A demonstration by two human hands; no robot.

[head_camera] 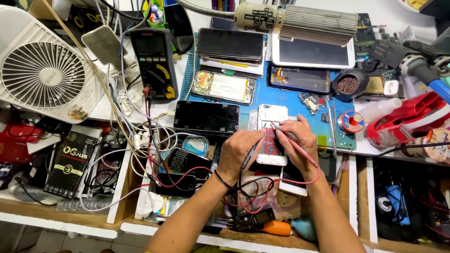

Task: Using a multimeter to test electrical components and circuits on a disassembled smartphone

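Blue mat (262, 100) | round pot (349, 85): brown granules | hands: 2 probes on opened phone (271, 133)

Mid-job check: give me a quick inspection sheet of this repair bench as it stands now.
Surface: blue work mat on a white bench.
Job's things: opened white phone; black probe in left hand, red probe in right hand, tips on the phone.
Clutter: several phones, solder spool, round tin.
Grippers: both hands closed on probes.
Cables: red lead runs toward multimeter; tangled white wires.
Surroundings: white fan, lamp head.
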